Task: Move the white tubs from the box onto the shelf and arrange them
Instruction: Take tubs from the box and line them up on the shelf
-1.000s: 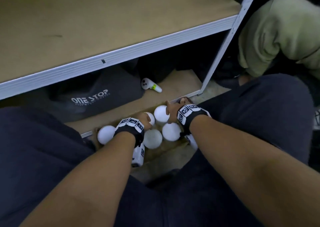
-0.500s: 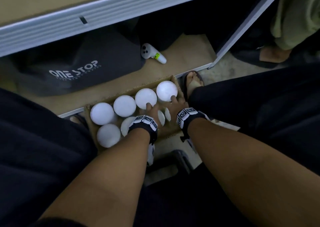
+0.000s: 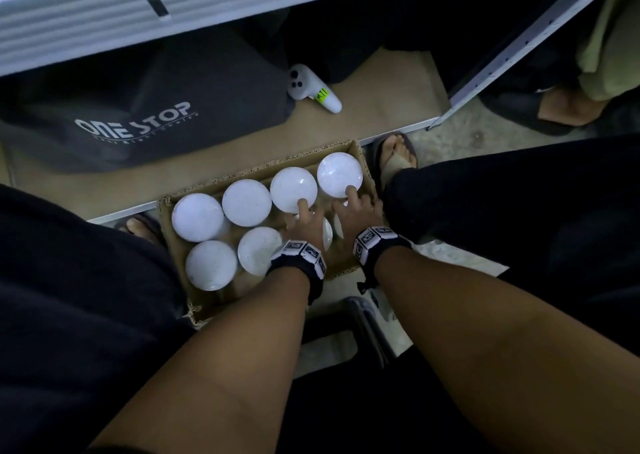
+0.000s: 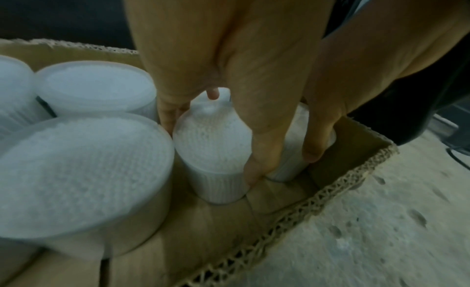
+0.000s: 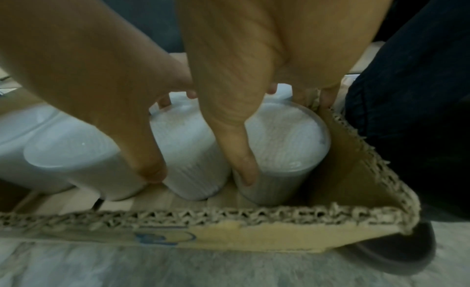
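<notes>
A cardboard box (image 3: 263, 169) on the floor between my legs holds several white tubs (image 3: 246, 203) standing upright in two rows. My left hand (image 3: 304, 218) reaches down into the near row and grips one tub (image 4: 211, 156), thumb on one side and fingers on the other. My right hand (image 3: 353, 207) grips the neighbouring tub (image 5: 287, 148) at the box's right end, its thumb (image 5: 245, 166) pressed on the tub's side. Both tubs stand on the box floor. The shelf's metal front edge (image 3: 104, 0) runs across the top of the head view.
Under the shelf lie a dark bag printed ONE STOP (image 3: 138, 121) and a white controller (image 3: 311, 90). The shelf's slanted metal post (image 3: 519, 48) stands at right. My sandalled foot (image 3: 394, 155) is beside the box; another person's foot (image 3: 561, 107) is at far right.
The head view has tipped down from the shelf board to the box. Both hands have drawn back from the far tubs and sunk around two tubs in the near row.
</notes>
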